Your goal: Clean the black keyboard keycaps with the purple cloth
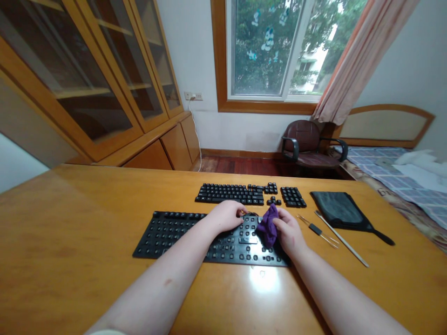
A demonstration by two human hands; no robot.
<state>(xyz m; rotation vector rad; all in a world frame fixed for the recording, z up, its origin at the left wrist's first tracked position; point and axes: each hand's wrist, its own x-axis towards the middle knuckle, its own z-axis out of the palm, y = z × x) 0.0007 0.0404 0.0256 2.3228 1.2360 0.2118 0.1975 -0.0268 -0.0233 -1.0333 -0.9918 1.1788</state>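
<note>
A black keyboard base [164,235] with its keycaps off lies on the wooden table in front of me. My left hand [226,217] reaches across it, with thumb and fingers curled at its back edge near a dark cable [252,214]. The hand's far fingers are partly hidden. A crumpled purple cloth [268,226] is pinched in my right hand [289,231], over the right part of the base. Behind the base, the loose black keycaps [230,193] lie in keyboard-like groups, with the number pad keycaps [293,197] at their right.
To the right are a wire keycap puller [316,229], a thin pale stick-like tool [342,238] and a dark pouch [337,210] with a strap. The table's [87,232] far edge runs behind the keycaps. Beyond stand a chair [303,144] and a glass-fronted cabinet [115,60].
</note>
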